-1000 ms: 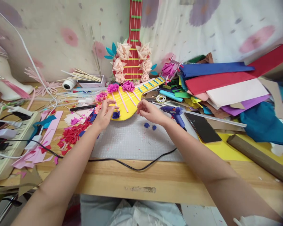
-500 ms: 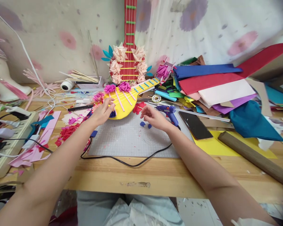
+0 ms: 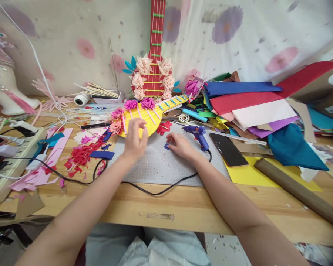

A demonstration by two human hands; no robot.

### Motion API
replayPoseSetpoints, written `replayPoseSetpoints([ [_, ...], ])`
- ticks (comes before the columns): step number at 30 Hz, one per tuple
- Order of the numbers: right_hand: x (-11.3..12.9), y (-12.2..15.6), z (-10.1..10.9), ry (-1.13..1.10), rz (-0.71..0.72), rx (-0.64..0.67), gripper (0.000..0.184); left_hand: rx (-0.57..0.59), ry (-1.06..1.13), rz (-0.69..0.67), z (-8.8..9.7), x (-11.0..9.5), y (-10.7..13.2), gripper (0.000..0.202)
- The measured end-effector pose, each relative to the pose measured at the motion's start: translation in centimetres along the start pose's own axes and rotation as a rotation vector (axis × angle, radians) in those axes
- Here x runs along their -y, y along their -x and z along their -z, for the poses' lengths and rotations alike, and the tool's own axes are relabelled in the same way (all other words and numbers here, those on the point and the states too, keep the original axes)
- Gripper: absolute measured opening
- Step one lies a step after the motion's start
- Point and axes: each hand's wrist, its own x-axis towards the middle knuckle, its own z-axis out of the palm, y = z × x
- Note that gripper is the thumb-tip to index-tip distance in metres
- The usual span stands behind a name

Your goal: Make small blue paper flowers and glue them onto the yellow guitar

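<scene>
A yellow paper guitar [image 3: 151,120] with pink strips and blue-striped neck lies at the back of the grey cutting mat [image 3: 155,166]. Pink crepe-paper flowers [image 3: 118,114] line its left edge. In front of its body is my left hand [image 3: 135,139], raised, fingers curled and smeared by motion; what they hold, if anything, is hidden. My right hand [image 3: 181,146] is low over the mat, its thumb and fingertips closed on a small blue paper petal [image 3: 167,146]. A red paper flower [image 3: 164,127] lies behind it. Just right of that hand stands a blue glue gun [image 3: 198,135].
A red guitar [image 3: 155,70] with peach flowers stands at the back. Coloured paper [image 3: 255,99] is piled at right, beside a phone [image 3: 229,149] and a brown roll [image 3: 296,192]. Red scraps [image 3: 84,155] and a power strip [image 3: 19,162] are at left. A black cord [image 3: 155,193] crosses the front.
My left hand has moved off the guitar's left side, rightward and nearer to me. My right hand has lowered to the blue petals, its fingertips now at one. The view has shifted slightly.
</scene>
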Motion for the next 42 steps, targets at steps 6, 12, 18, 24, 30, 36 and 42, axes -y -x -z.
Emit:
replayPoseSetpoints([
  [6,0.0,-0.1,-0.5,-0.144,-0.033,-0.015,0.031,0.174,0.082,0.152,-4.4,-1.7,4.2,0.031],
  [12,0.4,-0.5,-1.1,-0.698,-0.209,-0.131,0.037,0.132,0.470,0.637,-6.2,-0.8,4.6,0.031],
  [18,2.0,-0.3,-2.0,-1.016,-0.280,-0.156,0.044,0.110,0.781,0.909,-6.0,-1.7,4.6,0.040],
  [24,1.8,-0.3,-2.1,-1.013,-0.300,-0.106,0.042,0.067,0.711,0.902,-5.6,-0.7,4.6,0.045],
  [30,1.2,-0.7,-2.3,-0.809,-0.199,-0.129,0.037,0.180,0.601,0.868,-5.4,-0.3,4.7,0.048],
  [36,1.0,-0.4,-2.0,-0.734,-0.291,-0.227,0.029,0.257,0.392,0.797,-4.9,-0.6,4.7,0.046],
  [42,1.5,-0.3,-1.6,-0.862,-0.316,-0.203,0.033,0.276,0.053,0.466,-4.3,-0.5,4.6,0.030],
])
